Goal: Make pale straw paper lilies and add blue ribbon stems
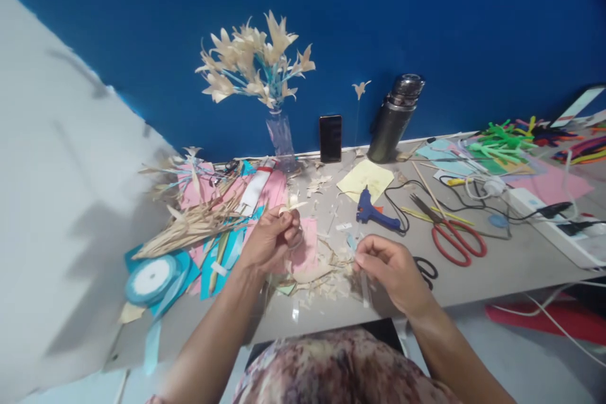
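My left hand (272, 237) is closed in a pinch on a small pale dried-husk flower (292, 206), whose petals stick out past the fingertips. To the right, my right hand (386, 265) has its thumb and fingertips pressed together on a short light blue ribbon strip (351, 242). A pale strip hangs below those fingers, partly hidden. Just beyond the right hand lies a blue glue gun (376, 213) on its side. Husk scraps (322, 278) are scattered between the hands, partly over a pink paper (305, 243).
Red-handled scissors (457, 241) and black-handled scissors (426, 271) lie on the right. At the back stand a bottle of husk flowers (281, 139), a phone (330, 139) and a thermos (396, 120). A ribbon roll (151, 279), dried husks (184, 230) and a power strip (553, 227) flank the hands.
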The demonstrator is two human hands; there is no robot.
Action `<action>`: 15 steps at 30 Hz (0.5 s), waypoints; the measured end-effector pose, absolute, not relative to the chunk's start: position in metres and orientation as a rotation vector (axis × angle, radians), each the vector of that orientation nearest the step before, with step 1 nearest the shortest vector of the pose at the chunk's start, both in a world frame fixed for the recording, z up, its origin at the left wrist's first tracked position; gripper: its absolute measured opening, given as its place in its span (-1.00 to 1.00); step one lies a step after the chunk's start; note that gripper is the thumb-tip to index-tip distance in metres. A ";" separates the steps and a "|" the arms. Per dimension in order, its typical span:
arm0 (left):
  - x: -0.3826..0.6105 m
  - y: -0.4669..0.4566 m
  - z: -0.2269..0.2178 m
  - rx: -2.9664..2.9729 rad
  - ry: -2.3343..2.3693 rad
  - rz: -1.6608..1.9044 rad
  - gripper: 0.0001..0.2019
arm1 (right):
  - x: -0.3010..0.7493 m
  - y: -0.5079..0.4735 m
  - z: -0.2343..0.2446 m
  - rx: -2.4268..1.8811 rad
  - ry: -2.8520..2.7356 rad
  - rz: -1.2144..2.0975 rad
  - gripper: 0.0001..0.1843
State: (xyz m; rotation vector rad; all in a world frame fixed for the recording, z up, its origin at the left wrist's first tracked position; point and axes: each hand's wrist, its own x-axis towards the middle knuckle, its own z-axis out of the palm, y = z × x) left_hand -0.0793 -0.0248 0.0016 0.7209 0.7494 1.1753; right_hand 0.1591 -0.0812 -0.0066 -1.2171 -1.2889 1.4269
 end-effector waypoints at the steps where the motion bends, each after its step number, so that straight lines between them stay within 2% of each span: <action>1: -0.079 -0.030 0.002 0.705 0.694 1.172 -0.61 | 0.154 -0.079 -0.004 -1.214 -1.311 1.416 -0.80; 7: -0.076 -0.052 0.002 0.702 0.581 1.122 -0.63 | 0.132 -0.062 0.008 -1.166 -1.327 1.290 -0.81; 15: -0.079 -0.059 -0.004 0.673 0.588 1.158 -0.61 | 0.110 -0.052 0.010 -1.051 -1.309 1.322 -0.85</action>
